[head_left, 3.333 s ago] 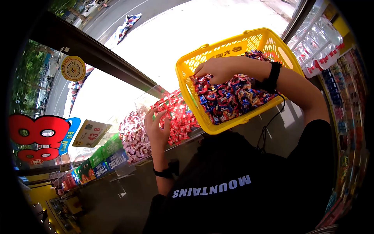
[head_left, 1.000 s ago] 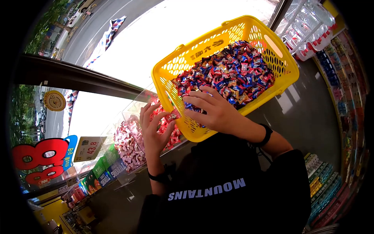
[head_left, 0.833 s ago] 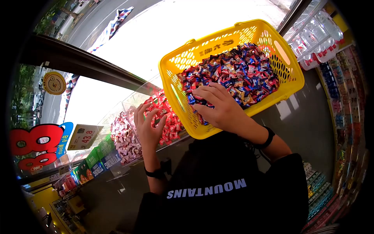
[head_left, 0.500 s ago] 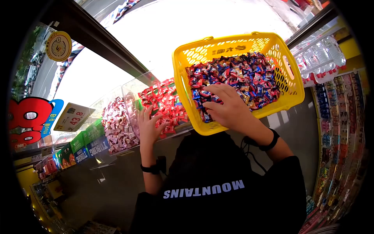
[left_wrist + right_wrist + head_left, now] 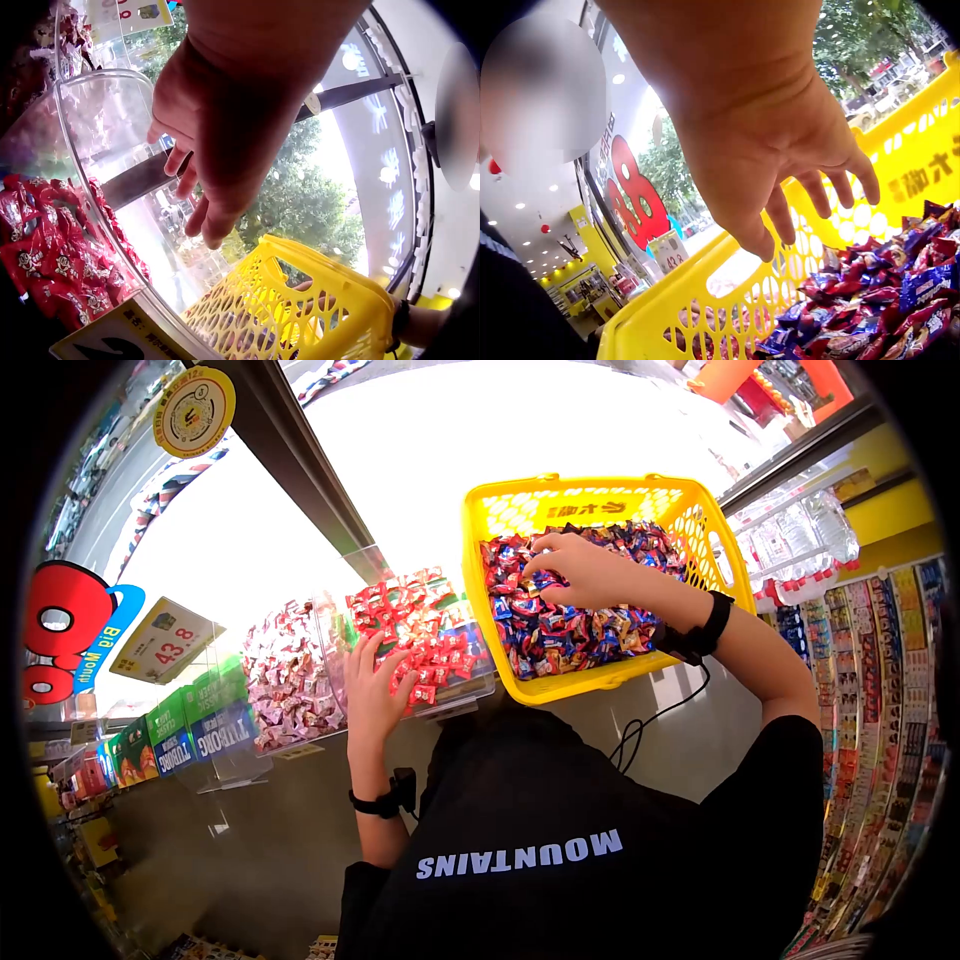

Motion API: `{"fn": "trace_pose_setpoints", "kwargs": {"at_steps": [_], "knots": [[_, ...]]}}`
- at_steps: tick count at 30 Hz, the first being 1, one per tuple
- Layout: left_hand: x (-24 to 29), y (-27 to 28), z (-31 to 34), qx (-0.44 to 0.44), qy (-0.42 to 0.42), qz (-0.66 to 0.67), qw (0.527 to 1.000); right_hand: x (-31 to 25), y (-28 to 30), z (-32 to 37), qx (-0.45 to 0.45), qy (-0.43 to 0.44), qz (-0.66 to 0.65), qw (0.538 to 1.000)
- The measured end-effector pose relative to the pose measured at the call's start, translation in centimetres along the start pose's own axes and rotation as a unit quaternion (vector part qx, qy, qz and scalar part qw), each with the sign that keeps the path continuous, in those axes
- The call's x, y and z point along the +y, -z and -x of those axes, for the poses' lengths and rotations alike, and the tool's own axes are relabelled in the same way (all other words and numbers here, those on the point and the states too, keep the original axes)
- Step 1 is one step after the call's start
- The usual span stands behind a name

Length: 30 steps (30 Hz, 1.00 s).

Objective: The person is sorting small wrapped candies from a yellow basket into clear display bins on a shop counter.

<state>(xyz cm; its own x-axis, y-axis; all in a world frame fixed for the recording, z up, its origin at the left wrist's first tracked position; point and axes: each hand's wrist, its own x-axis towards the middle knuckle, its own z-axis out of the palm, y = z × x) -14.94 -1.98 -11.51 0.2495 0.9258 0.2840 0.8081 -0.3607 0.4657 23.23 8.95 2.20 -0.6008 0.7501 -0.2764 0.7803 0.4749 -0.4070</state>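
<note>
Right hand (image 5: 580, 565), fingers loosely spread, hovers over basket (image 5: 590, 488) candies (image 5: 560, 635) upper centre; best scoop deep; left hand (image 5: 372, 695) spread at clear bin (image 5: 455, 695).

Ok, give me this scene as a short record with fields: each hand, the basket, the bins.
left hand: fingers spread, at the front of the clear bin that holds red candies; contact unclear
right hand: fingers relaxed, reaching into the yellow basket over its wrapped candies, holding nothing
neighbouring bin: pink candies
price sign: reads 43.8
</note>
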Motion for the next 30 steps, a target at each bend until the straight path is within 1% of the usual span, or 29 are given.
{"fn": "trace_pose_setpoints", "kwargs": {"at_steps": [2, 5, 8, 12, 13, 16, 20, 24, 27, 28, 29, 30], "knots": [[0.0, 0.5, -0.2, 0.007, -0.008, 0.005, 1.000, 2.9, -2.5, -2.3, 0.012, 0.025, 0.108, 0.994], [0.1, 1.3, 0.1, 0.022, -0.008, 0.000, 1.000, 5.2, -5.2, -5.1, -0.014, -0.010, 0.119, 0.993], [0.2, 1.9, 0.3, 0.032, -0.009, -0.011, 0.999, 4.6, -5.3, -6.6, -0.081, -0.066, 0.115, 0.988], [0.5, 1.8, 0.7, 0.033, -0.002, -0.009, 0.999, 4.0, -5.8, -7.2, -0.067, -0.087, 0.159, 0.981], [0.5, 1.8, 0.8, 0.031, 0.000, -0.008, 0.999, 4.2, -6.2, -7.1, -0.038, -0.081, 0.156, 0.984], [1.1, 2.1, 0.5, 0.031, 0.000, 0.005, 0.999, 4.4, -5.9, -7.4, -0.038, -0.070, 0.134, 0.988], [0.7, 2.5, -0.5, 0.034, -0.018, 0.006, 0.999, 4.6, -3.8, -7.3, -0.027, -0.070, 0.001, 0.997], [2.4, 4.3, -2.6, 0.046, -0.056, 0.001, 0.997, -0.8, -0.3, -3.3, 0.059, -0.017, -0.027, 0.998], [4.8, 5.8, -4.6, 0.048, -0.091, 0.024, 0.994, -4.7, 0.0, 0.6, 0.181, 0.089, -0.060, 0.978], [5.7, 6.2, -5.3, 0.047, -0.102, 0.036, 0.993, -6.1, 0.1, 1.8, 0.190, 0.104, -0.067, 0.974], [6.6, 6.5, -5.9, 0.041, -0.117, 0.044, 0.991, -6.9, -0.3, 2.8, 0.212, 0.142, -0.098, 0.962], [7.6, 6.8, -6.4, 0.036, -0.131, 0.072, 0.988, -7.6, -1.0, 3.6, 0.228, 0.171, -0.091, 0.954]]}}
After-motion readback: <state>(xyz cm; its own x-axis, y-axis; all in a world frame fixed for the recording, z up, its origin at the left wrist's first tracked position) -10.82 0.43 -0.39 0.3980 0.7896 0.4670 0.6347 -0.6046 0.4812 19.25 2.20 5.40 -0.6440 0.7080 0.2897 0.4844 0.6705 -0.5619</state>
